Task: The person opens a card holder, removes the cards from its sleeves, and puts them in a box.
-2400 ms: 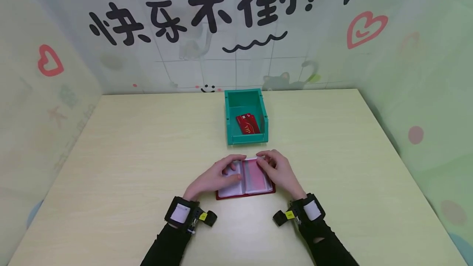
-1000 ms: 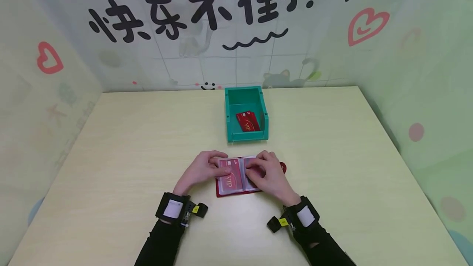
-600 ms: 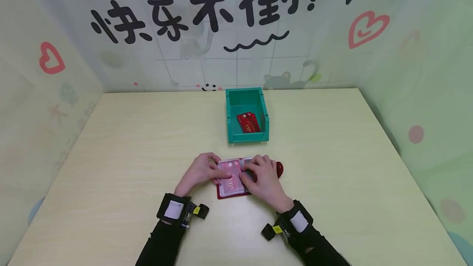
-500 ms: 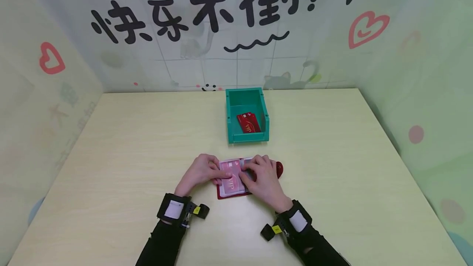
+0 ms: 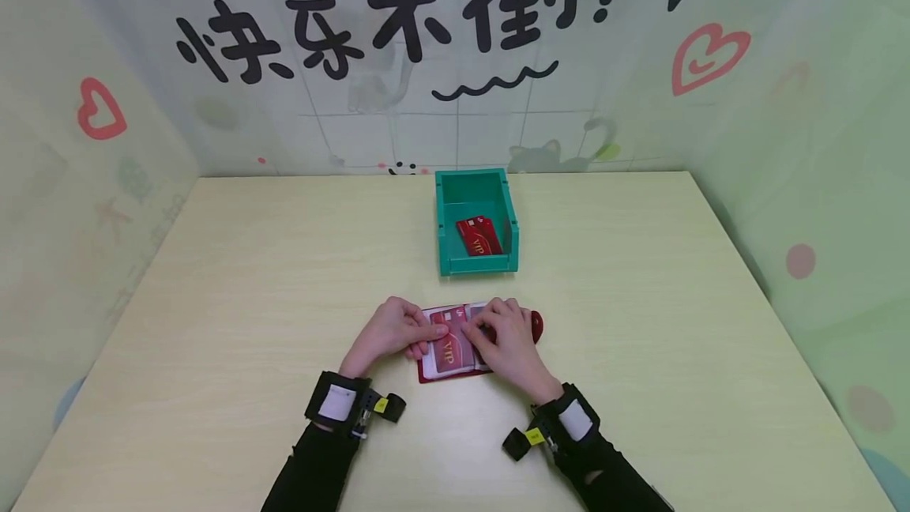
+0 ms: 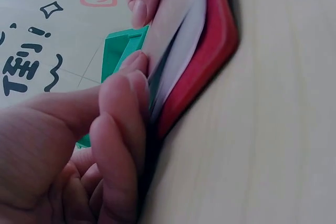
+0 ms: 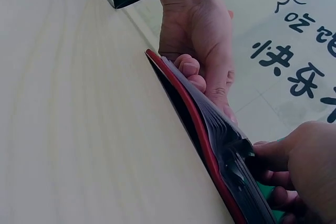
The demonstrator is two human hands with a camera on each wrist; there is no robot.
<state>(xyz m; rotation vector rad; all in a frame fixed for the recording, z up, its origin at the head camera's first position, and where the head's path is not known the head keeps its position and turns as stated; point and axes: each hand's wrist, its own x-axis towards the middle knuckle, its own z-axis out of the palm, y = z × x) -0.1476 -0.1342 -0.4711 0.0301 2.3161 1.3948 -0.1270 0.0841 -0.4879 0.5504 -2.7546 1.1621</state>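
Observation:
A red card holder (image 5: 460,375) lies open on the table, its clear plastic sleeves (image 7: 212,121) fanned above the cover in the right wrist view. Under a sleeve on the left side shows a red VIP card (image 5: 448,355). My left hand (image 5: 393,332) pinches the outer edge of that left sleeve, thumb on top and fingers below; in the left wrist view the sleeve edge stands apart from the red cover (image 6: 212,51). Close to the fold, my right hand (image 5: 510,344) pinches the sleeve with thumb and forefinger. It hides much of the right side; a rounded red tab (image 5: 537,326) sticks out beyond.
Behind the card holder stands a green bin (image 5: 478,265) with red VIP cards (image 5: 479,236) inside. The pale wooden table (image 5: 284,275) is bordered by printed walls at the back and both sides.
Earlier, both hands were at the holder's top edge, with no VIP card showing on the left side. My left hand has since moved to the left edge, my right hand leftward to the fold.

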